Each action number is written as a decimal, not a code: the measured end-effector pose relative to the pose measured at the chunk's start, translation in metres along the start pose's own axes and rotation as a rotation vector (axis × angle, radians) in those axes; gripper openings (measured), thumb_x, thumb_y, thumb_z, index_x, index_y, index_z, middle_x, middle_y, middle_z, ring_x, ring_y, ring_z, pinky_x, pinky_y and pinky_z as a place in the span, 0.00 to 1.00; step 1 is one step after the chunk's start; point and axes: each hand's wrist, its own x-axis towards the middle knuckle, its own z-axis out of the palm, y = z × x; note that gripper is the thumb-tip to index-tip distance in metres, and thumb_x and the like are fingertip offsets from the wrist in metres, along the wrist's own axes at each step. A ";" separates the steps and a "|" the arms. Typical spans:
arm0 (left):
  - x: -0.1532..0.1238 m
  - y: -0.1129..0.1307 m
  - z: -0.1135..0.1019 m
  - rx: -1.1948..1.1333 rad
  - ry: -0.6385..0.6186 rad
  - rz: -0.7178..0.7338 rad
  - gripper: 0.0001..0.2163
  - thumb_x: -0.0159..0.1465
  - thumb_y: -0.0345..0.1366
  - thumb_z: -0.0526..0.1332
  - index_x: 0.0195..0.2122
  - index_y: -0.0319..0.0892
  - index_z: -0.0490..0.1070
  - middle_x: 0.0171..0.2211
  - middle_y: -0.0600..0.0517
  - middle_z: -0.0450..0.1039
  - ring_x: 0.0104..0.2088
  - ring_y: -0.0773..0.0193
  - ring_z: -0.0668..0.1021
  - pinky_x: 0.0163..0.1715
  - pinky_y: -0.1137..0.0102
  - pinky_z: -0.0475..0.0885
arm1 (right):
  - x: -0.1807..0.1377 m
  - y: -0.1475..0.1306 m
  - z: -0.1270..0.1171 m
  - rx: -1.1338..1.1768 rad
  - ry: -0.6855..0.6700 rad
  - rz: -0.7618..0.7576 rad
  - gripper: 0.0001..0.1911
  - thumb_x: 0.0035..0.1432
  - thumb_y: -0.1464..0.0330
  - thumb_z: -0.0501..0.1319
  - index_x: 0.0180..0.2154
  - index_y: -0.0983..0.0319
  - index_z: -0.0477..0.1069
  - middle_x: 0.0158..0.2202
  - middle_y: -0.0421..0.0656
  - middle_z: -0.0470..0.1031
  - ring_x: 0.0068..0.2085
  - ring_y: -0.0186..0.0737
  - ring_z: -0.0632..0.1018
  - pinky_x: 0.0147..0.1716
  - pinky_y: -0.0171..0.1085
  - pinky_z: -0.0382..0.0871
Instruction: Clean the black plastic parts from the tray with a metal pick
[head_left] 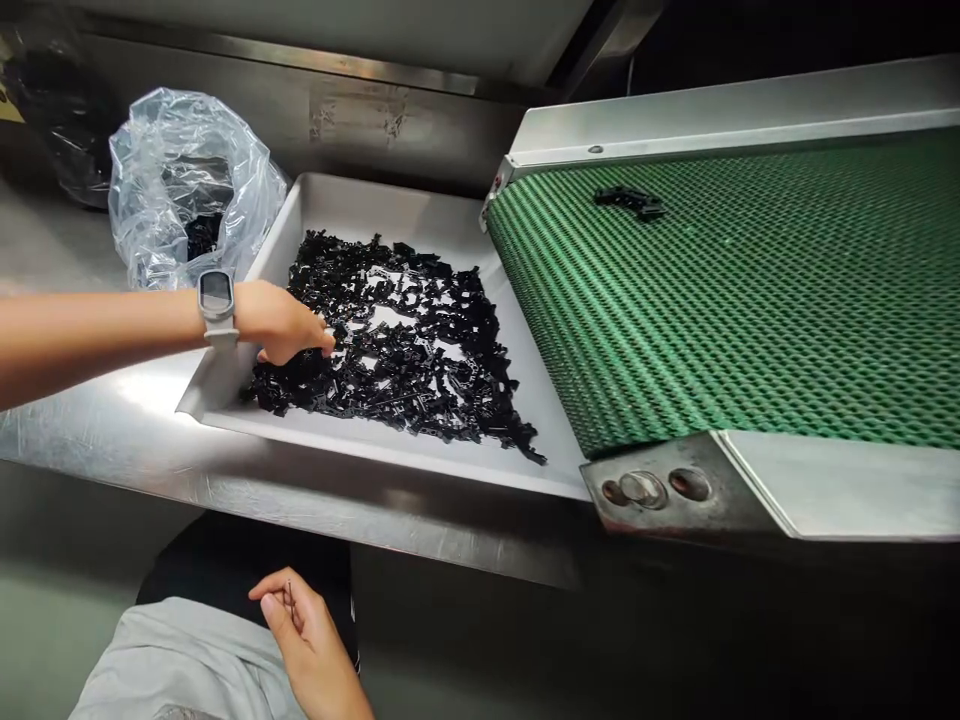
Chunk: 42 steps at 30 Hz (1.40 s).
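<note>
Currently, in the head view, the person's left hand [289,325] reaches in from the left over a white tray [375,445], its fingers curled downward at the left part of a spread of small black parts [480,320]. The fingertips are among the parts, but whether they grip one cannot be told. A watch [216,292] with a pale strap sits on that wrist. The right hand [311,640] is well apart from the left, on the near side below the bench edge, in front of a light grey shirt [180,650] and dark trousers [232,550]; its fingers are loosely bent, thumb and forefinger tips close, and whether anything small lies between them is unclear. The tray rests on a steel bench [97,430], the black parts covering much of its floor with white gaps showing. At the far left, beside the tray, stands an open clear plastic bag [247,170] with dark pieces [202,235] inside. To the right, a green conveyor belt [750,300] adjoins the tray, carrying a small black cluster [630,200] near its far left corner.
</note>
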 end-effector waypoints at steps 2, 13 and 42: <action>-0.008 0.004 0.006 0.071 -0.111 0.027 0.24 0.48 0.18 0.61 0.46 0.43 0.79 0.40 0.50 0.81 0.32 0.61 0.76 0.36 0.69 0.69 | -0.001 0.004 -0.003 -0.010 -0.013 0.007 0.30 0.61 0.40 0.57 0.39 0.60 0.74 0.28 0.35 0.60 0.29 0.32 0.60 0.31 0.34 0.56; -0.042 0.008 0.019 0.373 -0.121 0.177 0.16 0.62 0.19 0.53 0.42 0.40 0.74 0.39 0.41 0.79 0.35 0.55 0.76 0.30 0.65 0.63 | -0.002 -0.003 -0.004 -0.025 -0.012 -0.025 0.29 0.62 0.41 0.57 0.38 0.62 0.72 0.26 0.34 0.57 0.29 0.32 0.58 0.29 0.35 0.51; -0.090 0.002 -0.017 -0.048 0.033 0.076 0.09 0.72 0.41 0.48 0.36 0.46 0.58 0.24 0.52 0.68 0.20 0.61 0.66 0.25 0.65 0.55 | -0.017 -0.024 0.006 -0.059 0.235 -0.136 0.30 0.58 0.39 0.59 0.36 0.61 0.75 0.26 0.35 0.60 0.28 0.32 0.60 0.29 0.35 0.55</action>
